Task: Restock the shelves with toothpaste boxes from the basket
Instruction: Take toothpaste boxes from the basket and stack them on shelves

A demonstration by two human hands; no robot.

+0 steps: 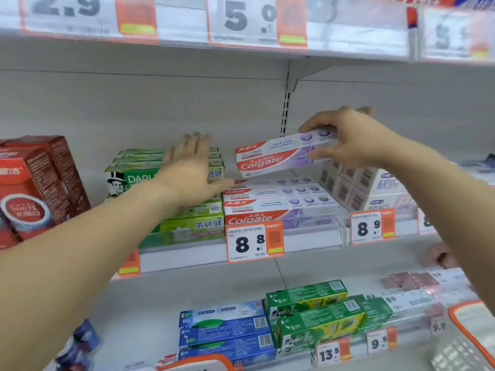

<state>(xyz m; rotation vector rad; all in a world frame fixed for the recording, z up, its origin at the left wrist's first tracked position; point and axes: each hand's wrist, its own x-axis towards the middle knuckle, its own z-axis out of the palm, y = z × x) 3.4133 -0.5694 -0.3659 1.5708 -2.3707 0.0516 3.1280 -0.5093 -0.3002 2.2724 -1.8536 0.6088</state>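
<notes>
White-and-purple cardboard fills the middle of the head view: a Colgate box hangs in the air above the Colgate stack on the middle shelf. Our right hand pinches the box at its right end, fingers over the top and thumb under, and the box tilts, its left end lower. It is near the stack but not yet touching it. Our left hand lies flat with straight fingers, holding nothing, across the green boxes just left of the stack; its thumb reaches toward the top Colgate carton.

We judge the step in hand to be placing: one box out of the basket and about to be shelved. We cannot see the basket for certain; only orange-rimmed edges show at the bottom of the view.

Next, we think, the box must be levelled, lined up with the cartons beneath, lowered and let go. The left hand looks ready to steady the row.
</notes>
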